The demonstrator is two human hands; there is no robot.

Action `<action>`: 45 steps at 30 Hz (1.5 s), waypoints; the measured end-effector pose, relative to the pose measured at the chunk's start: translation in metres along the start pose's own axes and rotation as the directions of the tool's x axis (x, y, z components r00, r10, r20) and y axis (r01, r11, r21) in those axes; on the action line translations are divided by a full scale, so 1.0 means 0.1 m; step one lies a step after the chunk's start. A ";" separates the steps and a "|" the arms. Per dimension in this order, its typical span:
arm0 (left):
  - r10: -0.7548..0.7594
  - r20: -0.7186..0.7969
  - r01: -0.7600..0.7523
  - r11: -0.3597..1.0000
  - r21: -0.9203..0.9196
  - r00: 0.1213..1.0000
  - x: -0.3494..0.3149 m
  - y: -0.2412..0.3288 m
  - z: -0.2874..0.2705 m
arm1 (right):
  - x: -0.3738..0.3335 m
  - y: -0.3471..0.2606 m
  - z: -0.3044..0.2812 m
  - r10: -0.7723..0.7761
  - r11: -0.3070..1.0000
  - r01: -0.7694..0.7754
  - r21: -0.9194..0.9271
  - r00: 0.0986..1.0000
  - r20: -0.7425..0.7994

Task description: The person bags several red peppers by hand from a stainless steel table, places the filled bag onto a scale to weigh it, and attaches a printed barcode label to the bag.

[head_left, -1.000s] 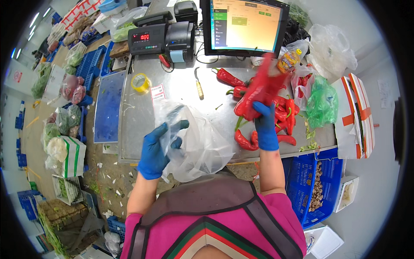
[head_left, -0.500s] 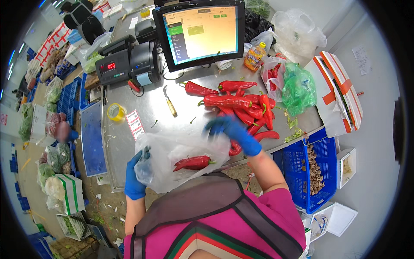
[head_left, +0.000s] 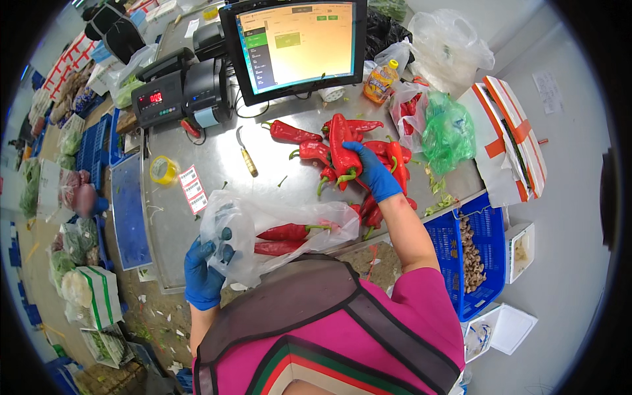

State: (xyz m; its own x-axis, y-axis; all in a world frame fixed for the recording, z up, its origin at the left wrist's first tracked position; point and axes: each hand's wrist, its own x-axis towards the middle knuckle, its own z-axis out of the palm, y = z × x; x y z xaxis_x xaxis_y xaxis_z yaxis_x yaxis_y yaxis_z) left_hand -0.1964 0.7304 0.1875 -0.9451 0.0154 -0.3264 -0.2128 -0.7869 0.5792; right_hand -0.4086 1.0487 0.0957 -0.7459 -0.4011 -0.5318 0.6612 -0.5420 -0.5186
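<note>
In the head view, the right hand, in a blue glove (head_left: pixel 375 174), is right of centre, its fingers closed on a long, glossy red pepper with a green stem (head_left: pixel 343 148). The pepper lies lengthwise over a loose pile of similar red peppers (head_left: pixel 394 164), its stem end toward the lower edge; whether a second one is in the grip cannot be told.

At the lower left of centre, the left hand, also gloved in blue (head_left: pixel 203 273), has its fingers curled at a thin, translucent plastic bag (head_left: pixel 227 217), with dark fingertips showing through the film; the exact pinch is hidden. Two red peppers (head_left: pixel 284 232) lie inside the bag, toward its right part.

The peppers should be light and fairly firm, with slick skin that could slide in a glove and crack if squeezed hard. The thick shoulder near the stem looks the best hold; the stem itself may snap. The bag is limp and would need a spread hold at its rim.

On the brushed metal table (head_left: pixel 217 148), left of the pile, lies a curved knife with a yellowish handle (head_left: pixel 247 158).
</note>
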 end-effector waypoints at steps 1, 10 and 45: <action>-0.021 0.057 0.023 0.999 -0.034 0.998 0.03 0.02 0.04 | -0.07 0.00 0.09 0.000 1.000 0.000 0.005 1.000 0.008; -0.041 0.093 0.059 0.978 -0.202 0.995 0.16 0.05 0.27 | -0.62 1.23 0.54 -0.275 0.385 0.688 -0.615 0.722 0.635; 0.080 0.501 0.161 0.893 -0.420 0.862 0.06 0.19 0.25 | -0.65 0.99 1.21 0.144 0.179 0.552 -0.815 0.804 0.576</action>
State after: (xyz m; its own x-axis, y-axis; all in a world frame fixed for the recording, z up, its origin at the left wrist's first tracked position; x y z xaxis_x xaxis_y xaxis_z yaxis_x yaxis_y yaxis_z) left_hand -0.2123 0.7306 0.2150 -0.9558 0.2590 0.1395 -0.2380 -0.9595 0.1507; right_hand -0.3044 0.9323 0.1601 -0.5510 -0.8263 -0.1165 -0.2278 0.2832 -0.9316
